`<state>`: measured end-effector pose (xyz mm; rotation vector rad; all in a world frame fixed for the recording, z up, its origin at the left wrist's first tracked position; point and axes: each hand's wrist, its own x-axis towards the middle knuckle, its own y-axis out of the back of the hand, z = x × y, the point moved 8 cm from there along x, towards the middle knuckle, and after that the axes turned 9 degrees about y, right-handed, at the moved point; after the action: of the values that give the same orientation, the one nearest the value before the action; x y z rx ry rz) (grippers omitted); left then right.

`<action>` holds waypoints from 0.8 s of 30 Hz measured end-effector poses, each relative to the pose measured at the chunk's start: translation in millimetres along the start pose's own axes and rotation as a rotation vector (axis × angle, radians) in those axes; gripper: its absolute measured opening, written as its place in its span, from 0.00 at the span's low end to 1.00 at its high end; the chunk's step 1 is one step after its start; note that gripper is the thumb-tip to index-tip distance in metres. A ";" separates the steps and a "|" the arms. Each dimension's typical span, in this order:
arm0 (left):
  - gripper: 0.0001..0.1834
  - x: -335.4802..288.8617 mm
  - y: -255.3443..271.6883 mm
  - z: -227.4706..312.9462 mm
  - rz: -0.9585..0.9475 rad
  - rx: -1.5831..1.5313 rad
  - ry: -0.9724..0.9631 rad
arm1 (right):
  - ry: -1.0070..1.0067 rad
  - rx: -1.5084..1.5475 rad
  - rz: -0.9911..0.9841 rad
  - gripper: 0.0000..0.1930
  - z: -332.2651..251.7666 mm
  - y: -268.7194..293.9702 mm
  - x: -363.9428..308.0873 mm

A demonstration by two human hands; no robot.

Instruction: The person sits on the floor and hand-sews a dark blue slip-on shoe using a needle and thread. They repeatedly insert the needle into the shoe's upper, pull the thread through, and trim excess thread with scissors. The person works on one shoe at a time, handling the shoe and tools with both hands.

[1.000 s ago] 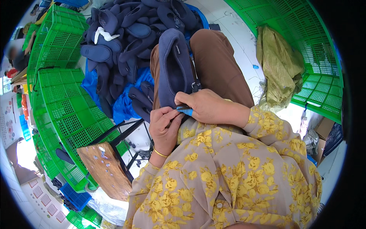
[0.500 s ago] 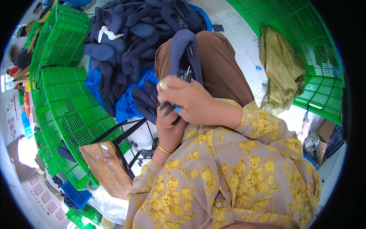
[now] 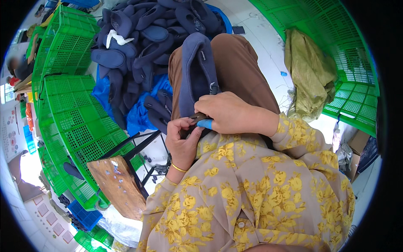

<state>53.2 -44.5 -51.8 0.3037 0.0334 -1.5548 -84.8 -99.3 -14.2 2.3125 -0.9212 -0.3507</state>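
Note:
A navy slipper lies along my lap, its toe away from me and its opening facing up. My left hand is closed on the heel end, thumb and fingers pinching the edge. From the other side my right hand meets it, fingertips pressed at the same heel edge, with a blue wrap round one digit. A small dark tool sticks out past the right knuckles; its full shape is hidden. Between the fingertips shows a dark brownish piece, too covered to name.
A heap of navy slippers on blue sheeting lies ahead left, a white scrap on top. Green crates stand left, more right beside an olive sack. A wooden-topped stool is by my left arm.
My right hand has moved slightly right and down from the slipper's opening to its heel edge. The slipper has shifted a little left, and the dark tool's shiny metal part no longer shows.

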 end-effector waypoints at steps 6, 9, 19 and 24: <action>0.14 8.2 1.7 14.3 -0.014 0.342 -0.099 | 0.306 -0.296 0.193 0.09 -25.1 2.9 -3.5; 0.12 13.3 0.3 18.4 0.011 0.281 -0.015 | 0.422 -0.290 0.370 0.11 -34.9 2.3 1.4; 0.09 11.1 -4.9 7.6 -0.060 0.392 -0.087 | 0.492 -0.174 0.623 0.13 -62.7 31.1 2.5; 0.10 23.7 -0.4 33.5 -0.127 0.311 0.059 | 0.006 0.978 0.556 0.05 -11.9 45.7 -0.1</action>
<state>47.7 -74.8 -24.6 0.6029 -0.1467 -1.6769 -103.7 -119.7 23.9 2.6755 -1.9801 0.4492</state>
